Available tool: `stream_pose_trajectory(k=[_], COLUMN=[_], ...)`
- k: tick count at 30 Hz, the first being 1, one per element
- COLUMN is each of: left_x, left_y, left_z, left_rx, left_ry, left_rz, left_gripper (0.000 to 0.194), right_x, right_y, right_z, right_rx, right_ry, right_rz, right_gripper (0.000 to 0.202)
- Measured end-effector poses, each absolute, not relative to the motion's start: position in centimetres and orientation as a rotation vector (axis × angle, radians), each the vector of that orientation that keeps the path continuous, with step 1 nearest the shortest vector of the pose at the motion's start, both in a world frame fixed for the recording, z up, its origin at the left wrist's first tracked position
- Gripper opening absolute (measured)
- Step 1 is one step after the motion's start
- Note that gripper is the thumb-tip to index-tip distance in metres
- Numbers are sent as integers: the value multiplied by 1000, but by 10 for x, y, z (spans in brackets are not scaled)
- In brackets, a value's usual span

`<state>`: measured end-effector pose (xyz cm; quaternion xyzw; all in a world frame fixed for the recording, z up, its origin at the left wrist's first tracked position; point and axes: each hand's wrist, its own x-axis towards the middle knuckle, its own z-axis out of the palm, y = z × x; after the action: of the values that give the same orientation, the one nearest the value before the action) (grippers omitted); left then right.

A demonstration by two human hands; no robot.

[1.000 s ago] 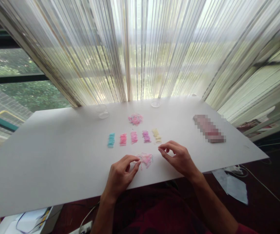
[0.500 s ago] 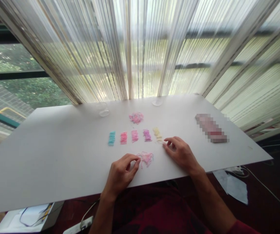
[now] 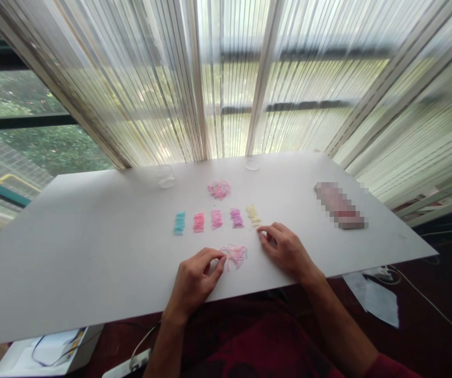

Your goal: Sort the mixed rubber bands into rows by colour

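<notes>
My left hand (image 3: 200,275) rests on the table with thumb and forefinger pinched at the left edge of a loose pile of mixed, mostly pink thin bands (image 3: 237,255). What sits in that pinch is too small to make out. Beyond it, similar thin bands lie in colour groups: blue (image 3: 179,223), coral pink (image 3: 198,222), lighter pink (image 3: 217,219), purple (image 3: 236,218) and pale yellow (image 3: 253,216). At the near end of the yellow group, my right hand (image 3: 284,249) has thumb and forefinger brought together; anything between their tips is hidden.
Another mixed pile of bands (image 3: 219,190) lies behind the groups. Two clear round containers or lids, left (image 3: 166,181) and right (image 3: 252,165), stand near the back edge. A blurred-out flat pinkish item (image 3: 339,206) lies on the white table (image 3: 92,252) at right.
My right hand has shifted slightly left to the yellow group's near end, its thumb and forefinger closing together. My left hand stays pinched by the near pile.
</notes>
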<state>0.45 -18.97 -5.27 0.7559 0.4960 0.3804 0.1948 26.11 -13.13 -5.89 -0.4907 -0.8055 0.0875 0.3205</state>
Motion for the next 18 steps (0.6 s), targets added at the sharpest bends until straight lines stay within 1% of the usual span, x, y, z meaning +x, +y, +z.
stream_pose_trajectory(k=[18], left_x=[6], left_y=[-190], left_z=[-54], left_rx=[2115], left_ry=[1414], left_rz=[1060], left_gripper=[9], right_x=[261], right_y=[-131], right_z=[-59], right_rx=[-1338], right_ry=[-2086], right_rz=[248], right_gripper=[18])
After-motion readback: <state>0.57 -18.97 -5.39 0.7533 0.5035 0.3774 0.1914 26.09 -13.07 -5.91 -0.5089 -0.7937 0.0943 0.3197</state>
